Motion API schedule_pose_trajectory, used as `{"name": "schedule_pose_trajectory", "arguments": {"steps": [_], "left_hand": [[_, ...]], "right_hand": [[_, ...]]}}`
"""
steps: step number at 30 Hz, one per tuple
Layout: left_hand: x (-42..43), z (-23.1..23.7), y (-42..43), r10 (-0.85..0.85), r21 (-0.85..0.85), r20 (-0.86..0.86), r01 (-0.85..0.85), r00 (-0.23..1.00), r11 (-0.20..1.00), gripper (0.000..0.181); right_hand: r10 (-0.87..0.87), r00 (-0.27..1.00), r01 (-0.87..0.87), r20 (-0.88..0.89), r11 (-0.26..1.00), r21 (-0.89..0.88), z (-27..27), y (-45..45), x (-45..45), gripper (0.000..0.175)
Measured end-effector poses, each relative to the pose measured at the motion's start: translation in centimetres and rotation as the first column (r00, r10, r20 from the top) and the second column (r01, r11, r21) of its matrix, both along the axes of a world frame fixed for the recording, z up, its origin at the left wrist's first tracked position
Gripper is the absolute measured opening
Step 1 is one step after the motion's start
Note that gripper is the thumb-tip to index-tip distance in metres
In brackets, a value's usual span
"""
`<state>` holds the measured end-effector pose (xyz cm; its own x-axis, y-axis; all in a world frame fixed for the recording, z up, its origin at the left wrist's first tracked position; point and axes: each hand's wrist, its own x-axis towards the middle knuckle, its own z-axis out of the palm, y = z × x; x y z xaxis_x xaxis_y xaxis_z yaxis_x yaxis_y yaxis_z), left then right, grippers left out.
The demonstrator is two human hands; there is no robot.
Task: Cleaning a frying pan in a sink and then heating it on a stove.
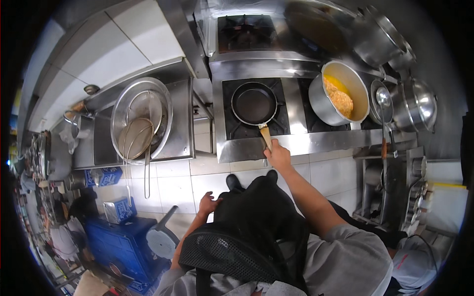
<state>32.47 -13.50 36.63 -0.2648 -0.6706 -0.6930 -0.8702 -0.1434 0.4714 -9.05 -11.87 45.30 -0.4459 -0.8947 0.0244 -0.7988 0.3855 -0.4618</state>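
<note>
My right hand (277, 155) is closed around the pale handle of a black frying pan (254, 103), which rests on a gas burner of the steel stove (292, 107). Nothing shows inside the pan. At my left side, my left hand (210, 203) hangs low with its fingers apart, holding nothing. Right of the pan stands a deep aluminium pot (357, 85) with yellow liquid and an orange-brown food mass (340, 101) in it. A ladle (383, 97) lies in a round metal dish beside the pot.
On the left, a steel sink unit (181, 122) holds a large metal bowl (168, 100) with wire strainers (136, 138). Large pots (377, 37) stand at the back right. A blue crate (114, 240) and grey stool (162, 242) are lower left. Another person (413, 266) is at lower right.
</note>
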Motion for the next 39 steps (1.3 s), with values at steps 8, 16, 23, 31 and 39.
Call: {"name": "schedule_pose_trajectory", "arguments": {"steps": [8,16,23,31,39], "left_hand": [[-1.0,-1.5,-1.2,0.013,0.062,-0.221,0.001,0.975,0.998,0.06],[-3.3,1.9,-2.8,-0.007,0.079,-0.193,0.023,0.981,0.997,0.059],[-9.3,7.6,-1.4,0.123,0.364,-0.377,0.025,0.918,0.931,0.055],[-12.9,2.8,-0.6,-0.168,0.379,-0.463,0.366,0.87,0.85,0.05],[-12.9,0.9,-1.1,-0.324,0.36,-0.353,0.447,0.878,0.819,0.048]], "right_hand": [[-0.044,0.989,0.028,0.144,0.993,0.112,2.2,-0.4,-0.6,0.043],[-0.115,0.971,0.09,0.208,0.988,0.126,4.4,-1.0,-1.9,0.052],[-0.282,0.88,0.346,0.382,0.932,-0.108,5.1,7.6,-4.3,0.042],[-0.402,0.146,0.0,0.904,0.914,0.406,1.6,21.9,2.2,0.088],[-0.765,0.576,0.781,0.287,0.619,0.082,4.7,30.1,-11.0,0.032]]}}
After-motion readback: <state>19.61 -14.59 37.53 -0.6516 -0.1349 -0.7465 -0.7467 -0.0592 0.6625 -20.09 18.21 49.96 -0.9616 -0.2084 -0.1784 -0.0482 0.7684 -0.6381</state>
